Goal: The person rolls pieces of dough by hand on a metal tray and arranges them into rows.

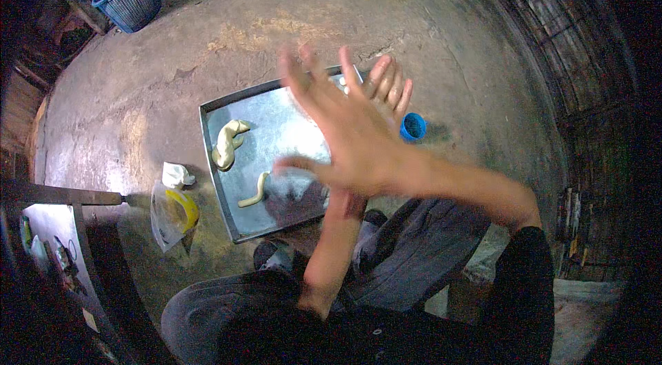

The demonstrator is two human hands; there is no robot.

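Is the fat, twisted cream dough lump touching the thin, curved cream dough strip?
Apart. The head view plainly shows bare grey metal tray between the twisted dough lump and the curved dough strip.

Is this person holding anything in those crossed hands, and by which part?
I can't tell: the right hand, fingers spread, covers the palm of the left hand, so anything between them is hidden.
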